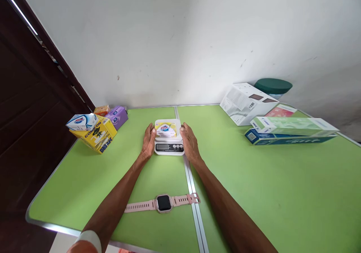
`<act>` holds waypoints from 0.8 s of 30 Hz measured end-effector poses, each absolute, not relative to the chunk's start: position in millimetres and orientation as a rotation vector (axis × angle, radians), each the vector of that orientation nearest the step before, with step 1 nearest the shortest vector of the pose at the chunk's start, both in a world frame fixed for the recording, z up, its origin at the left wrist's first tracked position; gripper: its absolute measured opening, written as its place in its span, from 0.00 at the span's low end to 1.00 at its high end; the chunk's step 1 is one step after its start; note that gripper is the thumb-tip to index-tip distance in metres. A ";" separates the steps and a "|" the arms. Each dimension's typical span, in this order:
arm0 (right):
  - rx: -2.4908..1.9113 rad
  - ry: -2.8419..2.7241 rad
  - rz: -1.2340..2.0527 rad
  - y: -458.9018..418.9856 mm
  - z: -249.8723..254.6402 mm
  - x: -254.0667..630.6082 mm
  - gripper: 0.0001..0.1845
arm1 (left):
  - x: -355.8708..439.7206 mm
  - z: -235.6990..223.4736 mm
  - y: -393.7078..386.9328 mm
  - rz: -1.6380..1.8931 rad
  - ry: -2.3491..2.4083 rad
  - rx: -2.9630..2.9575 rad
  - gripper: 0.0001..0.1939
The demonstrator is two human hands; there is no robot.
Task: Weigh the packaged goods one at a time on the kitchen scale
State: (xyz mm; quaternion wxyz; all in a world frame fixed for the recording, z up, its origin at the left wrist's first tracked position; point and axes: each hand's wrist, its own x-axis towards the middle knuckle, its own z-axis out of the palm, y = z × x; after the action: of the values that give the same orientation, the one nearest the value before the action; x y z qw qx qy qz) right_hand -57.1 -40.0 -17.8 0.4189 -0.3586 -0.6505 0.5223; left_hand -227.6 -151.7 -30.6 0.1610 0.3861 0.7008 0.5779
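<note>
A white digital kitchen scale (169, 150) sits on the green table, its dark display facing me. On its weighing platform lies a yellow and white soap box (166, 129). My left hand (149, 140) grips the scale's left side, thumb up along the platform edge. Against the right side is my right hand (189, 141), its thumb resting at the platform's rim and its fingers mostly hidden behind the scale. Nearer to me, a pink smartwatch (164, 203) lies flat with its strap stretched out between my forearms.
At the left stand a yellow box (98, 134) with a white soap box (81, 121) on top, a purple box (117, 117) and an orange box (102, 110). Several boxes lie at the right, including a white carton (239, 104), near a green-lidded container (273, 85). A metal seam (194, 208) crosses the table.
</note>
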 end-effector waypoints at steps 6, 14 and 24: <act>-0.864 -1.678 1.278 -38.0 -17.1 -55.5 0.60 | -224.9 -24.2 -154.1 1.631 1.984 1.062 0.51; -0.877 -1.660 1.344 -38.6 -18.0 -52.0 0.60 | -227.9 -23.9 -155.2 1.625 2.000 1.071 0.48; -0.875 -1.689 1.278 -40.6 -10.2 -52.4 0.51 | -228.9 -24.9 -154.9 1.634 2.021 1.087 0.44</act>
State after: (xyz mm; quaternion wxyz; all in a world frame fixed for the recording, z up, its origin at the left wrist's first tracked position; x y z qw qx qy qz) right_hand -52.4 -40.6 -10.2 0.4124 -0.3478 -0.6714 0.5080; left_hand -228.9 -154.9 -24.9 0.1616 0.3808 0.7080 0.5724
